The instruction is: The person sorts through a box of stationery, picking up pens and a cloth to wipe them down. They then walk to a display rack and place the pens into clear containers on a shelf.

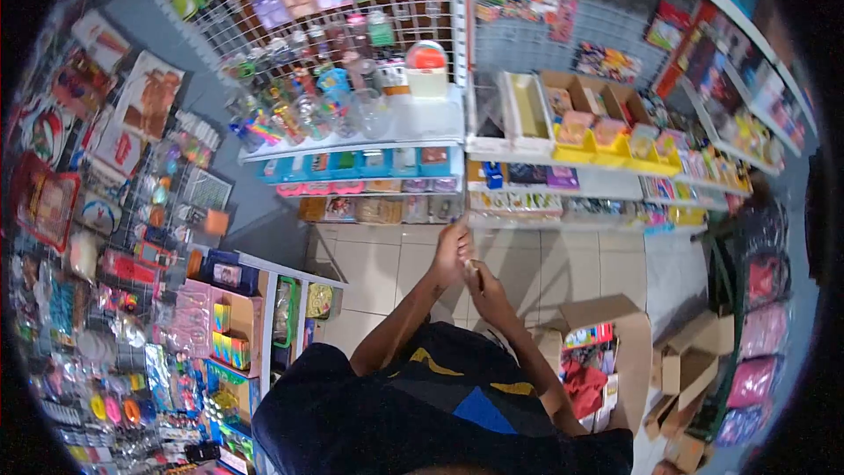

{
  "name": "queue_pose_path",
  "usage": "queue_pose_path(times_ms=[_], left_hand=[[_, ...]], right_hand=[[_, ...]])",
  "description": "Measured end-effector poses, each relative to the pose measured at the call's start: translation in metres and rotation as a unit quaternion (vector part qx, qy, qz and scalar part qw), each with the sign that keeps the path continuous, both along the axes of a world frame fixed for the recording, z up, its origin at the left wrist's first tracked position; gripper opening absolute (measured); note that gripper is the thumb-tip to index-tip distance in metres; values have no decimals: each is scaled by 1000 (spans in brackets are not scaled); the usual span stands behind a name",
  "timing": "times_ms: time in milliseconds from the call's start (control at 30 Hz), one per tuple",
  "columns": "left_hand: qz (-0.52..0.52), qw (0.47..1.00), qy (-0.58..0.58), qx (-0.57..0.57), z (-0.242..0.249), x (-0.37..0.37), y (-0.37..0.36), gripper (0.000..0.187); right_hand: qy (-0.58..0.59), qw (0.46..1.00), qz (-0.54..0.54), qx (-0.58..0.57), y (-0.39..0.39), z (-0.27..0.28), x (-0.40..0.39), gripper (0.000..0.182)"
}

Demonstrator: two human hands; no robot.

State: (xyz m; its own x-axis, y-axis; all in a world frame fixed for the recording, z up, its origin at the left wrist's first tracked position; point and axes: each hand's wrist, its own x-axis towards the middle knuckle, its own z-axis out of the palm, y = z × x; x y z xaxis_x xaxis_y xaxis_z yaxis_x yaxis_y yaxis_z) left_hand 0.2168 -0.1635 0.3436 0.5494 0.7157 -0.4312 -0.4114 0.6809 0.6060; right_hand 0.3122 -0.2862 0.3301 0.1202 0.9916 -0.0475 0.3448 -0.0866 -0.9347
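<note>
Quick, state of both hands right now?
Left hand: closed, fingers curled; anything held can't be made out.
Right hand: closed, fingers curled; contents can't be told either.

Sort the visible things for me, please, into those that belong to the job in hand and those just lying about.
Seemingly in use:
left hand and right hand, close together; any item between them is too small to make out.

Probably lying about:
open cardboard box with a red item inside; smaller cardboard boxes nearby; white tub; yellow trays.
</note>
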Motion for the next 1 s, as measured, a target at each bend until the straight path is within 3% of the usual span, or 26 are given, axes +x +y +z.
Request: queue_pose_path(times_ms=[67,100,167,233,300,333,400,467,533,600,633,733,767,800,867,900,967,1000], left_hand=[[90,995,8,37,-20,-44,42,38],[133,990,13,53,-24,-65,59,38],[235,939,63,243,-2,-101,114,40],[299,918,22,258,2,-139,196,40],[373,872,58,311,49,-168,257,41],[421,834,18,356,46,-183,302,38],[397,852,55,337,46,-218,387,35],[417,824,152,352,74,-223,413,38],[455,797,134,375,57,-224,465,40],[435,813,118,368,43,-225,489,41],[427,820,109,365,39,-220,500,41],[404,840,75,354,20,-214,513,41],[392,842,86,360,13,-212,515,41],[382,843,96,366,5,-210,515,41],[364,845,115,375,-12,-206,515,40],[333,846,156,386,-23,-212,523,37],[321,846,102,412,-28,-211,526,33],[317,845,76,425,-25,-211,523,32]], right_hand=[[-22,998,40,33,24,5,-32,41],[-85,993,85,15,34,-10,-35,49],[-104,986,125,34,54,-17,-39,47],[-139,977,160,10,66,-33,-40,44],[-191,961,190,-56,72,-58,-30,41],[-221,953,203,-38,72,-69,-24,34],[-211,952,206,-77,68,-64,-19,31],[-131,975,161,-83,70,-47,-18,29],[-88,987,93,-99,64,-34,-20,29],[-89,988,11,-123,55,-29,-19,28],[-123,985,-8,-118,48,-32,-18,26],[-35,973,-70,-217,28,-33,-22,27],[-45,973,-71,-215,15,-58,-18,28],[-101,976,-72,-180,14,-47,-24,28],[-193,968,-59,-150,-18,-107,-12,30],[-177,967,-69,-172,-15,-95,-17,30],[-143,962,-87,-214,5,-49,-29,32],[-143,961,-88,-219,6,-53,-29,32]])
